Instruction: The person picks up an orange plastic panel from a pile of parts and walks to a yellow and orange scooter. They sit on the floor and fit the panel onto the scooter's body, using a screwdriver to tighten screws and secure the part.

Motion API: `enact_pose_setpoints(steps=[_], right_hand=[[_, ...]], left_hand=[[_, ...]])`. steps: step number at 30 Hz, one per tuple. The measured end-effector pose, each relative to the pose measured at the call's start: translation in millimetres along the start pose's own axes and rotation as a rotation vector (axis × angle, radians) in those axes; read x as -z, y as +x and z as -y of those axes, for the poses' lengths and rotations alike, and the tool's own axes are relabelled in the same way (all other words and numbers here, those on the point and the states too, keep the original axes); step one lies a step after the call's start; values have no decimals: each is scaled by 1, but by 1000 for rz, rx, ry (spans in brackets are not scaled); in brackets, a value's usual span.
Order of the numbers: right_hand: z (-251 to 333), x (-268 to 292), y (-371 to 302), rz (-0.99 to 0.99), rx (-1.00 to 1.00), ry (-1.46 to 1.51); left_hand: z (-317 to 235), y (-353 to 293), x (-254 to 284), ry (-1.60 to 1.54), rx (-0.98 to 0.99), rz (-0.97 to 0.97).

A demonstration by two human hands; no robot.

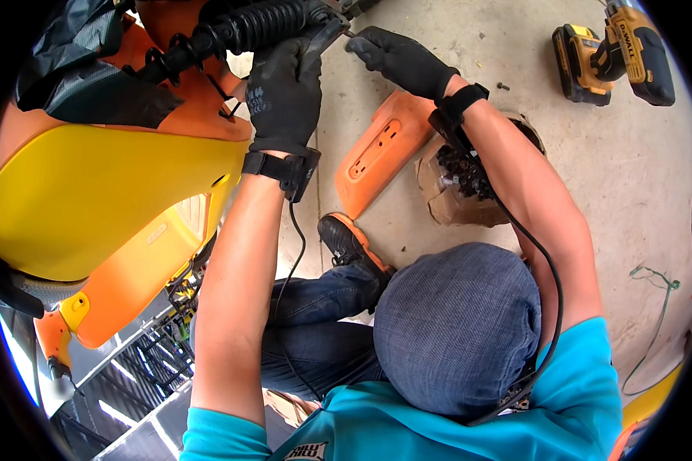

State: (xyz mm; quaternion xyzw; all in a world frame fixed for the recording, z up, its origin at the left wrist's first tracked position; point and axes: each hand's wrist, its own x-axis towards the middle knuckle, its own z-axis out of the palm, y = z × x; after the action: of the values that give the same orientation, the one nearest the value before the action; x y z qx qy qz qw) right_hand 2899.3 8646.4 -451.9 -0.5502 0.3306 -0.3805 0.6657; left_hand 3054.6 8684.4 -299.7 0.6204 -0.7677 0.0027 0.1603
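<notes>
My left hand [286, 96], in a black work glove, is closed around a dark flat metal piece [327, 35] at the end of a black coil-spring shock absorber [255, 26]. From the right, my gloved right hand [404, 61] reaches to the same spot. Its thumb and fingers are pinched together by a small metal pin or bolt end [349, 33], too small to name surely. The shock absorber belongs to an orange and yellow vehicle body [92, 192] on the left, partly draped with a torn black cover [92, 81].
A loose orange panel with slots [384, 150] lies on the concrete floor below my hands. Beside it, under my right forearm, stands a cardboard box [447, 206] of small dark hardware. A yellow-black cordless power tool [619, 58] and a loose bolt [503, 87] lie farther right.
</notes>
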Motion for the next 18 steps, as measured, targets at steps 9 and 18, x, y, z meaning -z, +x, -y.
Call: enact_pose_setpoints(steps=[9, 18], right_hand=[[11, -15, -13, -22, -32, 327], [9, -23, -11, -51, 81, 125]], left_hand=[[1, 10, -4, 41, -44, -17], [0, 10, 1, 77, -30, 0]])
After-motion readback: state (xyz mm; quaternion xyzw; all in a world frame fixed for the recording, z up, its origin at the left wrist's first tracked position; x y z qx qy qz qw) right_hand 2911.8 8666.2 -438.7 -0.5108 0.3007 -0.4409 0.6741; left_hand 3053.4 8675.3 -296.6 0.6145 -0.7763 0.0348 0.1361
